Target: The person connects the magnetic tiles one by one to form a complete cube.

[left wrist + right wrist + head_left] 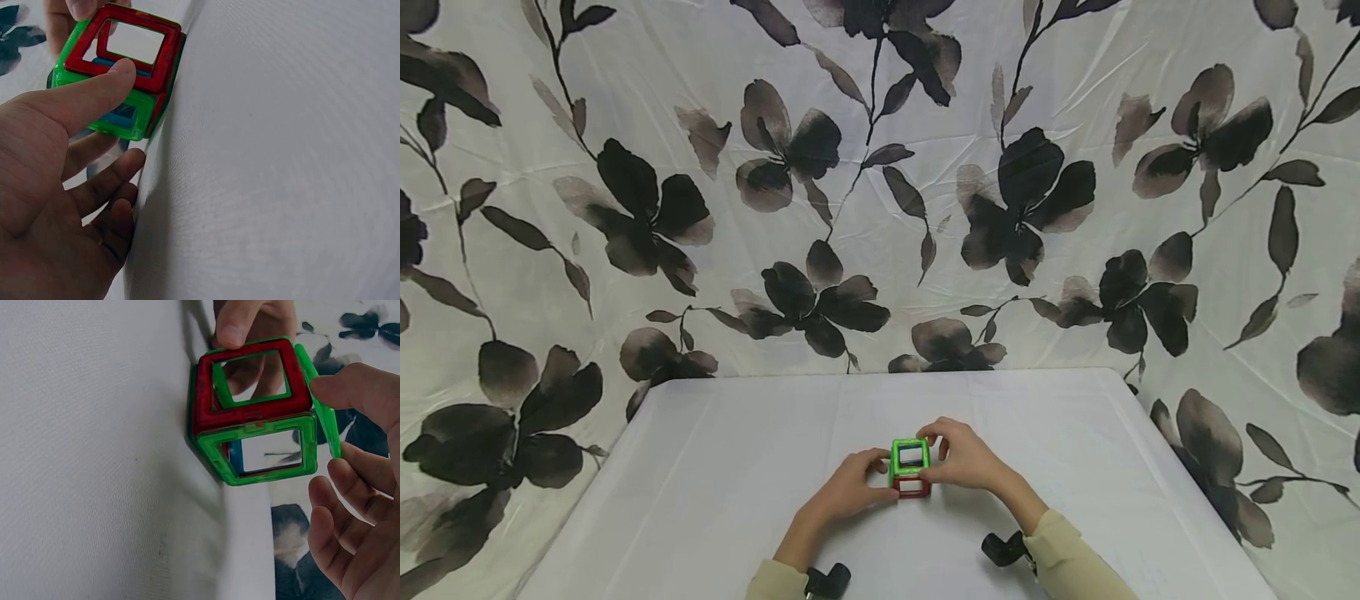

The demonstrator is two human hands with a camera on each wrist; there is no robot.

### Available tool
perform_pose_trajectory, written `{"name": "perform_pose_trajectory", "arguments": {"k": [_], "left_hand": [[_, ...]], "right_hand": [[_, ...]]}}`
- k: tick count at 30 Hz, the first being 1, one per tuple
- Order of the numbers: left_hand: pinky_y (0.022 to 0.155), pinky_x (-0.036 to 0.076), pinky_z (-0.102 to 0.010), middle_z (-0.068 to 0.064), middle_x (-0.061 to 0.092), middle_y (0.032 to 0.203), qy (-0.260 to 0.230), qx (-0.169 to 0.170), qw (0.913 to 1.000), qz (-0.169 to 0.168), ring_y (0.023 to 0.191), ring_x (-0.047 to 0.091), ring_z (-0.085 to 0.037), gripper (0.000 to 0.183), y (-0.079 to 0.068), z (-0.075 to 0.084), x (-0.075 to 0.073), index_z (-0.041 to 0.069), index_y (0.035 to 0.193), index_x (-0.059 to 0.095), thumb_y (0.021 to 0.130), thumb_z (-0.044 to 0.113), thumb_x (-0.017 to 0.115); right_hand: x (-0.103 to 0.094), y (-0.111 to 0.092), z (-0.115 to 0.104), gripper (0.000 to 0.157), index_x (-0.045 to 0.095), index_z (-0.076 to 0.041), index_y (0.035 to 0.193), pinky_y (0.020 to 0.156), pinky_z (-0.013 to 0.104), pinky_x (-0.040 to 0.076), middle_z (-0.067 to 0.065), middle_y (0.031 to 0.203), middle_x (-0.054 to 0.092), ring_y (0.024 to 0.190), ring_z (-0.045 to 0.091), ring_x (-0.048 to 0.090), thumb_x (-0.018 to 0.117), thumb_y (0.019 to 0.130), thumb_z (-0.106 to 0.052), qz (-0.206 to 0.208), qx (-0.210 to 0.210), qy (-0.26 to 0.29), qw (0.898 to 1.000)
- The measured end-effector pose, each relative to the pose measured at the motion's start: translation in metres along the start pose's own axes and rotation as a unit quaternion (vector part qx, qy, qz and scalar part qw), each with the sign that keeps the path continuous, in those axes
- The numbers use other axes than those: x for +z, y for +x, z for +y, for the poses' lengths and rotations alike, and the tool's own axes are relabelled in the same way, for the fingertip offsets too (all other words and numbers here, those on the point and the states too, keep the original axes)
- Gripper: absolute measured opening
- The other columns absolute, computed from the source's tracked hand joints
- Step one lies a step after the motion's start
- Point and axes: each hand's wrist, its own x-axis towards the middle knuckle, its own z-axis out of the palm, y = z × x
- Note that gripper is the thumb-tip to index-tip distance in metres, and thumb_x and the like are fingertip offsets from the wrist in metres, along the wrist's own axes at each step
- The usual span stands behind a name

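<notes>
A small cube of magnetic building tiles (pixel 913 493) stands on the white table, with red, green and blue see-through frames. My left hand (pixel 850 485) grips the cube from the left; in the left wrist view its thumb lies over the red-framed face (pixel 145 20) and other fingers are behind. From the right, my right hand (pixel 968 457) pinches a green square magnetic tile (pixel 326 415) between thumb and fingers. This tile is at the cube's top, slightly tilted in the right wrist view. Whether it touches along the whole edge I cannot tell.
The white-covered table (pixel 737 433) spreads around both hands. Behind it hangs a white cloth with dark flowers (pixel 865 208). Black wrist devices (pixel 1002 550) are strapped on near both sleeves.
</notes>
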Motion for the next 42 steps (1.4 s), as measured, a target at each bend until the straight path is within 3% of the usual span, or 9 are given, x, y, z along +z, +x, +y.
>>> {"name": "perform_pose_trajectory", "arguments": {"k": [15, 27, 35, 42], "left_hand": [[0.088, 0.044, -0.044, 0.004, 0.061, 0.101, -0.006, -0.004, 1.0000, 0.002, 0.098, 0.053, -0.018, 0.061, 0.000, 0.001, 0.001, 0.008, 0.129, 0.057, 0.080, 0.036, 0.080], [0.088, 0.044, -0.044, 0.004, 0.061, 0.100, 0.000, -0.011, 0.9999, 0.008, 0.097, 0.054, -0.018, 0.062, 0.001, 0.000, 0.003, 0.009, 0.127, 0.058, 0.078, 0.038, 0.081], [0.089, 0.044, -0.045, 0.004, 0.061, 0.101, -0.005, -0.016, 0.9998, 0.008, 0.098, 0.054, -0.018, 0.064, 0.001, 0.001, 0.002, 0.008, 0.129, 0.057, 0.078, 0.038, 0.082], [0.088, 0.044, -0.044, 0.002, 0.058, 0.111, -0.061, -0.009, 0.9981, -0.008, 0.103, 0.054, -0.020, 0.068, 0.000, -0.004, 0.000, 0.015, 0.139, 0.049, 0.083, 0.038, 0.078]], "right_hand": [[0.000, 0.000, 0.003, 0.047, 0.065, -0.008, 0.113, 0.064, 0.028, 0.048, -0.002, 0.094, 0.057, 0.076, 0.021, 0.059, 0.085, 0.073, -0.019, -0.010, 0.005, 0.028, 1.000], [0.000, -0.001, 0.007, 0.048, 0.065, -0.007, 0.114, 0.064, 0.029, 0.047, 0.000, 0.097, 0.057, 0.076, 0.017, 0.057, 0.086, 0.073, -0.022, -0.022, 0.019, 0.040, 0.999], [-0.001, -0.006, 0.009, 0.059, 0.060, -0.003, 0.124, 0.068, 0.029, 0.048, 0.007, 0.113, 0.058, 0.081, 0.020, 0.060, 0.085, 0.074, -0.023, -0.029, 0.030, 0.070, 0.997], [0.004, -0.011, 0.013, 0.061, 0.057, -0.002, 0.128, 0.070, 0.028, 0.050, 0.008, 0.120, 0.059, 0.088, 0.022, 0.062, 0.084, 0.077, -0.022, -0.030, 0.037, 0.097, 0.994]]}}
